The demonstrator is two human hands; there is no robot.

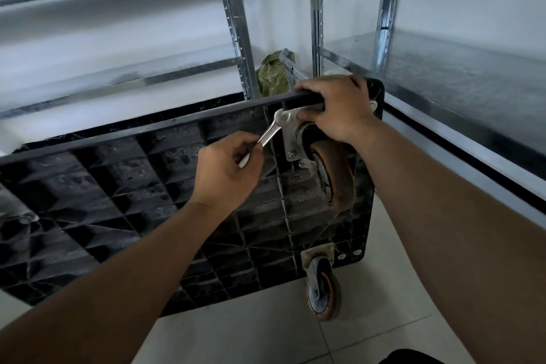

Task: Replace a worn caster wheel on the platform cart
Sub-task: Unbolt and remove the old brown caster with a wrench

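The black platform cart (pixel 124 201) stands on its side, its ribbed underside facing me. A worn brown caster wheel (pixel 332 174) hangs from a metal mounting plate (pixel 291 133) near the cart's upper right corner. My left hand (pixel 227 170) grips the handle of a silver wrench (pixel 267 137), whose head sits on a bolt at the plate's top left corner. My right hand (pixel 336 106) curls over the cart's top edge and holds it, fingers down by the plate. A second caster (pixel 323 292) sits at the lower right corner, touching the floor.
Metal shelving (pixel 443 74) stands close on the right and more shelving (pixel 233 26) stands behind the cart. A green bag (pixel 273 72) lies behind the cart's top edge beside the folded cart handle (pixel 291 65). Pale floor tiles (pixel 369 328) lie below.
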